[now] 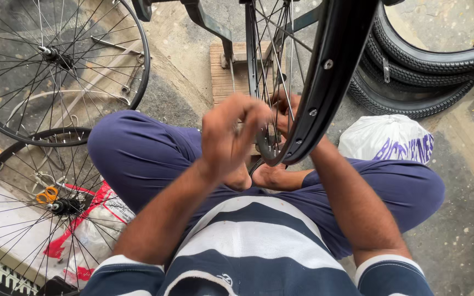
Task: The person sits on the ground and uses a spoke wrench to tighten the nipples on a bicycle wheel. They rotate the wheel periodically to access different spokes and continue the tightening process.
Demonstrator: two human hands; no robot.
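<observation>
Sitting cross-legged on a grey concrete floor [467, 230], in dark blue trousers and a navy-and-white striped shirt. Working close above the lap on a black metal bicycle wheel rim [325, 87], held upright on a dark metal stand [209, 22] bolted to a small wooden board [223, 77]. Left hand [231, 140] raised just beside the near edge of the rim, fingers drawn together in a pinch; blurred, so cannot tell what sits between the fingertips, if anything. Right hand [283, 112] mostly hidden behind the rim and the thin silver spokes [272, 60], fingers curled among them near the bottom of the wheel; cannot tell whether clamped on a spoke or only touching. Both hands near each other, with the rim passing between.

Lying flat toward the left edge of the floor, two more spoked black wheels: one [56, 60] at the far left corner, one [39, 208] nearer, resting over a crumpled red-and-white plastic bag [91, 230]. Orange-handled scissors [46, 194] showing through the spokes of the nearer wheel. Stacked at the far right corner, several black knobbly rubber tyres [418, 77]. Just beside the right knee, a white plastic bag with purple print [385, 137].
</observation>
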